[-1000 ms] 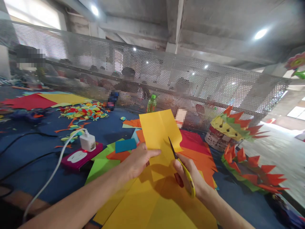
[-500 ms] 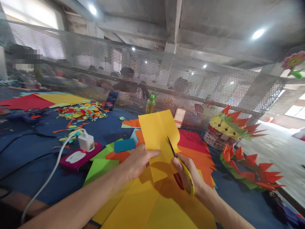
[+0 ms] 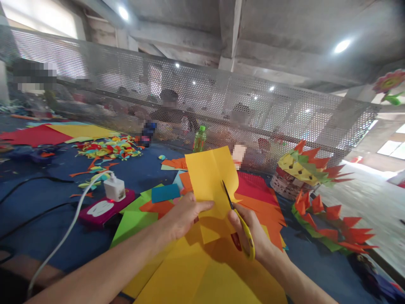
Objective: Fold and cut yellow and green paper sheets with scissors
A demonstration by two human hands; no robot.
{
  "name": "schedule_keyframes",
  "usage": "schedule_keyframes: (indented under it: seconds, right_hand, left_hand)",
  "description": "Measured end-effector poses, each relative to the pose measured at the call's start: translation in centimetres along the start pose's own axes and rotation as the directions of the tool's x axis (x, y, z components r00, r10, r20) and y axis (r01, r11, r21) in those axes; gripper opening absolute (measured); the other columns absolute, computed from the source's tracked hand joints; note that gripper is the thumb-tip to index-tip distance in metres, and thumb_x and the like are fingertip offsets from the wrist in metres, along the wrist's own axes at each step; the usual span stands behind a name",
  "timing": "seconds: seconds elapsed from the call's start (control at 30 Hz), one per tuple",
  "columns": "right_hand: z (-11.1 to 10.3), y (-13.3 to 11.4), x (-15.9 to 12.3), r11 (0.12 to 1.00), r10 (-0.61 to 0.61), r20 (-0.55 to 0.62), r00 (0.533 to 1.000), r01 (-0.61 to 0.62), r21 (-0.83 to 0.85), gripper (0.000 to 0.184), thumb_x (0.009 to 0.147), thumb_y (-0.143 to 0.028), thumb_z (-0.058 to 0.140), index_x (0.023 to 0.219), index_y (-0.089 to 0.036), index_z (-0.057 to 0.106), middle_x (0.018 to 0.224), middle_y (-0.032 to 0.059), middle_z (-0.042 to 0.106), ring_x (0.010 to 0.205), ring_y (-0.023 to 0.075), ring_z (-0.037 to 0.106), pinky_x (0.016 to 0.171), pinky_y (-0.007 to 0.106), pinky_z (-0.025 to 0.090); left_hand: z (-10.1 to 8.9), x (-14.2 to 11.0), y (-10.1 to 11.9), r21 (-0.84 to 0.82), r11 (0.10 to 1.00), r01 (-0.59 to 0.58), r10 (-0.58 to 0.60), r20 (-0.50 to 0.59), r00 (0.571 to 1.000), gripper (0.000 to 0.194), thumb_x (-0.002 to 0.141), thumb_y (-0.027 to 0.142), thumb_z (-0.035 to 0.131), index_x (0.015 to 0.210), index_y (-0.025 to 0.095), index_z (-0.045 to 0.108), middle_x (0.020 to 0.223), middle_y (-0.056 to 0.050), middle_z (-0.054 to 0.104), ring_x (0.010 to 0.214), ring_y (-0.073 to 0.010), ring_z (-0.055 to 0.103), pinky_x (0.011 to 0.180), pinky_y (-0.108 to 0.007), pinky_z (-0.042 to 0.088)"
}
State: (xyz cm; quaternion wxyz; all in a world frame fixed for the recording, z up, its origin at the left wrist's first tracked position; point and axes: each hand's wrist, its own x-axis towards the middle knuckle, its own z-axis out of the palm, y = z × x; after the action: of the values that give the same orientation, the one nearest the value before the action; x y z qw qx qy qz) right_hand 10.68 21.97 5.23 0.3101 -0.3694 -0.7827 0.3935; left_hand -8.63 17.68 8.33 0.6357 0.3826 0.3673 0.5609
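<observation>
Between thumb and fingers, my left hand (image 3: 186, 213) grips a yellow sheet of paper (image 3: 210, 171) by its left side, thumb lying across the front. The sheet stands tilted up and shows a crease down its middle. My right hand (image 3: 249, 226) is closed around scissors (image 3: 246, 234) with yellow and red handles. Their dark blade points up and to the left over the right part of the sheet; the other blade is hidden. Larger yellow sheets (image 3: 190, 274) lie beneath both hands.
Coloured paper scraps (image 3: 109, 147) are heaped at the left. A white plug (image 3: 114, 188) sits in a magenta power strip (image 3: 98, 211). Behind stands a green-capped bottle (image 3: 200, 138) before a perforated metal screen (image 3: 190, 97). Paper crowns (image 3: 332, 223) with red spikes are at the right.
The yellow sheet has tipped slightly to the right. The scissor handles have drawn a little closer together and shifted slightly left.
</observation>
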Motion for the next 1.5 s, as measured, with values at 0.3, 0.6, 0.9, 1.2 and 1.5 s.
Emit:
schedule_keyframes:
  seconds: [0.3,0.6,0.9,1.2,1.5]
  right_hand:
    - [0.0,0.1,-0.2,0.998,-0.003,0.009,1.000,0.002,0.062,0.049,0.095,-0.068,0.045,0.088,-0.020,0.052,0.057,-0.0073,0.041,0.036,0.0098,0.047,0.035,0.021,0.037]
    - [0.1,0.0,-0.1,0.995,0.049,-0.033,0.998,-0.046,0.087,0.050,0.092,-0.069,0.049,0.080,-0.020,0.050,0.046,-0.0098,0.037,0.032,0.0079,0.041,0.033,0.018,0.029]
    - [0.5,-0.8,-0.1,0.991,0.113,-0.051,0.992,-0.109,0.083,0.051,0.090,-0.071,0.048,0.078,-0.022,0.048,0.047,-0.0096,0.034,0.033,0.0091,0.038,0.034,0.021,0.031]
    - [0.1,-0.8,0.5,0.999,0.026,-0.118,0.993,-0.031,-0.036,0.036,0.088,-0.048,0.064,0.071,-0.020,0.050,0.061,-0.0061,0.032,0.055,0.0092,0.032,0.046,0.021,0.026]
    - [0.2,-0.2,0.4,0.998,0.044,-0.123,0.991,-0.051,-0.048,0.039,0.090,-0.052,0.061,0.071,-0.021,0.047,0.064,-0.0054,0.030,0.057,0.0102,0.032,0.047,0.021,0.026]
  left_hand:
    - [0.3,-0.1,-0.3,0.016,0.999,0.040,-0.040,0.002,0.999,0.041,0.063,0.030,0.086,0.100,0.015,0.077,0.106,-0.013,0.079,0.106,-0.0367,0.071,0.088,-0.042,0.054]
    - [0.2,0.1,-0.8,-0.016,0.998,0.062,-0.062,-0.024,0.998,0.048,0.058,0.031,0.089,0.102,0.014,0.078,0.109,-0.015,0.078,0.111,-0.0396,0.069,0.091,-0.044,0.054]
    - [0.1,0.2,-0.9,-0.028,0.999,0.023,-0.022,0.028,0.999,0.042,0.063,0.029,0.087,0.103,0.016,0.079,0.107,-0.012,0.079,0.104,-0.0350,0.072,0.091,-0.042,0.054]
    - [-0.2,0.5,-1.5,-0.009,1.000,-0.004,0.004,-0.012,1.000,0.040,0.066,0.030,0.087,0.103,0.018,0.079,0.108,-0.010,0.079,0.106,-0.0343,0.071,0.091,-0.041,0.053]
    - [-0.1,0.4,-1.5,0.010,0.999,-0.034,0.034,0.010,0.999,0.036,0.069,0.029,0.085,0.102,0.018,0.079,0.111,-0.010,0.078,0.106,-0.0323,0.071,0.091,-0.039,0.053]
